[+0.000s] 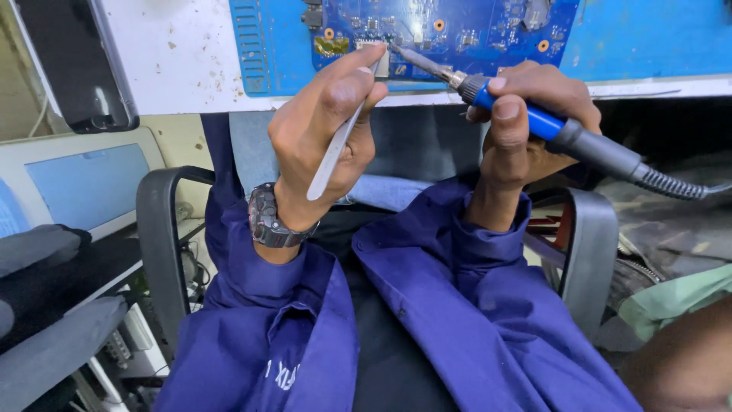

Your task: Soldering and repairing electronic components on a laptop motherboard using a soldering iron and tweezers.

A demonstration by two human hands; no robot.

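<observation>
- Lying flat at the top of the view, a blue circuit board (457, 30) rested on a blue work mat (648, 42), which sat on a worn white bench (175, 53) at its near edge.
- The metal tip of a soldering iron (534, 118) touched a spot near the board's lower edge, just beside a small pale component (371, 44).
- The right hand (534, 114) was clamped around the iron's blue grip, thumb pressed along the top, with a grey ribbed cable (679, 183) trailing off to the right.
- The left hand (328, 126) was closed on slim silver tweezers (333, 152), its forefinger stretched out so the tips met the board right next to the iron's tip; the tweezer points themselves were hidden behind the finger.
- Both hands were close together but not touching, one on each side of the same spot.
- Judging by this, the soldering work looked to be in mid-step: tool and tweezers were both engaged at the joint, and nothing showed whether the joint was finished.
- A dark metal wristwatch (271, 217) sat on the left wrist, and both arms wore deep blue sleeves (457, 305).
- Grey chair armrests (160, 244) stood on either side of the seated person.
- A pale laptop (84, 179) lay to the left.
</observation>
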